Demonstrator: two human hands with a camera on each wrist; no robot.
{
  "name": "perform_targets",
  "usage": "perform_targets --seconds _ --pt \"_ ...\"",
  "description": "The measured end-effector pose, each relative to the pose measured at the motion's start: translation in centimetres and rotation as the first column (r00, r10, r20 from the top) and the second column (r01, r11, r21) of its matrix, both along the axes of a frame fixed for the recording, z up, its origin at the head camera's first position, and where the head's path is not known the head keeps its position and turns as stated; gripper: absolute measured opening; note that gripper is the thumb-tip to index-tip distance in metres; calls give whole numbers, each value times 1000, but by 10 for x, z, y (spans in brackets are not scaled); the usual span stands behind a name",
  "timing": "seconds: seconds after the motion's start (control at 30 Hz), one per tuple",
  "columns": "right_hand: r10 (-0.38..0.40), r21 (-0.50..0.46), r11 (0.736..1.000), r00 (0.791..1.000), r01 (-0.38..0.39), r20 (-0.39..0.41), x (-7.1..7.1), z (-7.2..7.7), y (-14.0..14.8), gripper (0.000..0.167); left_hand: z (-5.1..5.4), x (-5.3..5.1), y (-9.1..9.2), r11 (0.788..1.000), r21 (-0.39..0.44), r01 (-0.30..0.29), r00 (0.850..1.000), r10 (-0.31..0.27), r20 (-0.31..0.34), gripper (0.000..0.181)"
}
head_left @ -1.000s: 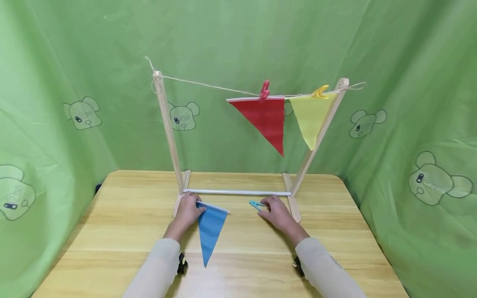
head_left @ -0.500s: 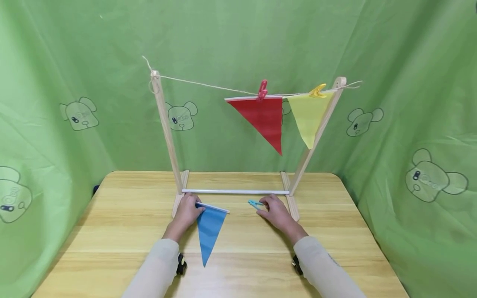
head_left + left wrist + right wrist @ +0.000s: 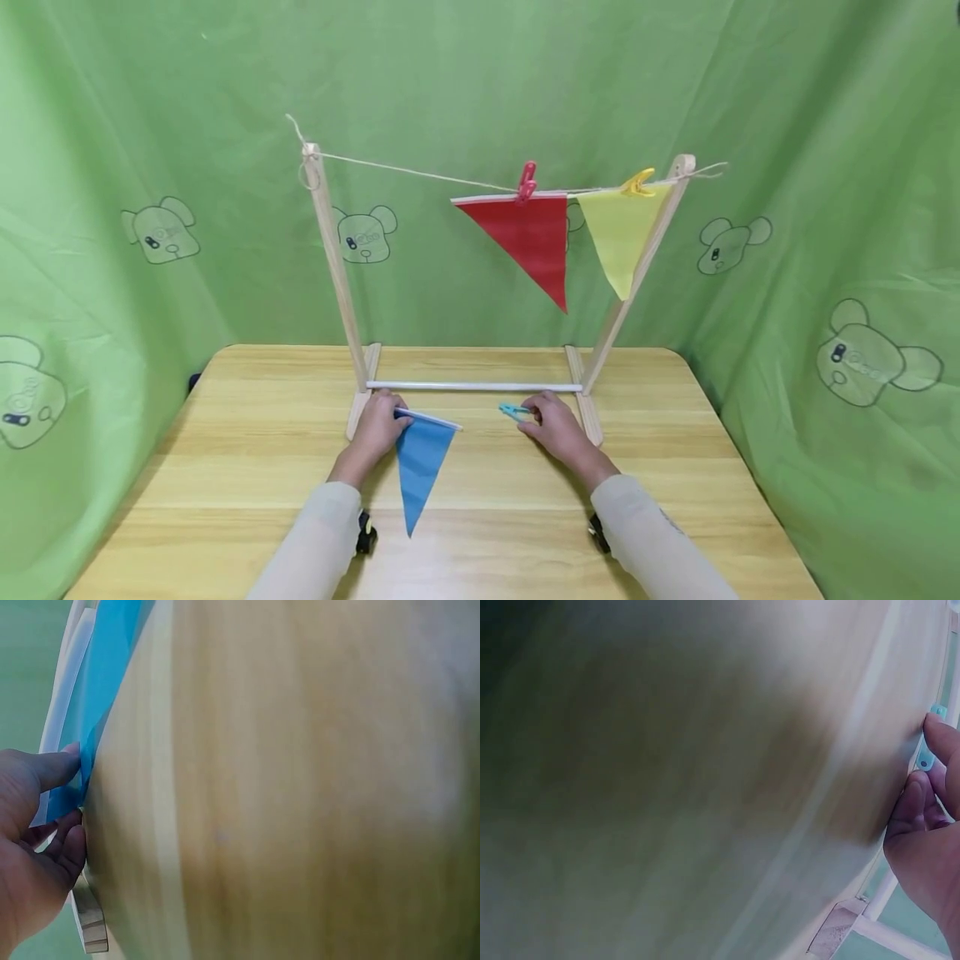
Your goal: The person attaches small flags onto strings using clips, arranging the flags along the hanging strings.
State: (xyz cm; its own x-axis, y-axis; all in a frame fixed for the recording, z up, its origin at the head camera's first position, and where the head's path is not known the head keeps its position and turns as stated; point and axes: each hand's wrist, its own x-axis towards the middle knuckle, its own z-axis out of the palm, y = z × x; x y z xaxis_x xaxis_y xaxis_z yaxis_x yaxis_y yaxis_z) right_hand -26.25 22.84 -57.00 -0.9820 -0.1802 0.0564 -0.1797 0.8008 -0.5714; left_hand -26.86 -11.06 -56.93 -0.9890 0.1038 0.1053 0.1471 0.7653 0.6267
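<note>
My left hand [image 3: 377,427] pinches a blue triangular flag [image 3: 424,458] by the left end of its white-edged top. The flag's tip points toward me. In the left wrist view, the thumb and fingers hold the corner of the blue flag [image 3: 101,682]. My right hand [image 3: 557,429] pinches a light blue clothespin [image 3: 513,412] between thumb and fingers, just in front of the white rod. Only parts of the clothespin [image 3: 925,759] show past the fingers in the right wrist view. A red flag [image 3: 528,237] and a yellow flag [image 3: 622,233] hang from the string.
A wooden stand has a left post [image 3: 333,267] and a right post [image 3: 637,283], joined low down by a white rod [image 3: 472,386]. Twine [image 3: 412,171] runs between the post tops. A red clothespin [image 3: 527,182] and a yellow clothespin [image 3: 639,182] grip the hung flags on it.
The head view has shifted very slightly. Both hands stay in place, still holding the blue flag and the light blue clothespin.
</note>
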Motion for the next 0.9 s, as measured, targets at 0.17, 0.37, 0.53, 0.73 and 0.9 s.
perform_targets --seconds 0.17,0.37,0.53,0.73,0.9 --pt "1 -4 1000 1000 -1 7 0 0 -1 27 1 0 -1 1000 10 11 1000 -11 -4 8" --pt "-9 -13 1000 1000 9 10 0 1 -2 27 1 1 -4 999 36 31 1000 -31 -3 5" --pt "-3 -18 1000 1000 3 11 1 3 -2 25 0 0 -6 998 43 37 999 -37 -8 5" --pt "-2 -24 1000 1000 2 22 3 6 1 24 -1 -1 -6 997 44 57 998 -56 -29 4" --pt "5 -35 999 1000 -4 23 4 9 2 24 -1 0 -6 995 64 70 997 -68 -34 5"
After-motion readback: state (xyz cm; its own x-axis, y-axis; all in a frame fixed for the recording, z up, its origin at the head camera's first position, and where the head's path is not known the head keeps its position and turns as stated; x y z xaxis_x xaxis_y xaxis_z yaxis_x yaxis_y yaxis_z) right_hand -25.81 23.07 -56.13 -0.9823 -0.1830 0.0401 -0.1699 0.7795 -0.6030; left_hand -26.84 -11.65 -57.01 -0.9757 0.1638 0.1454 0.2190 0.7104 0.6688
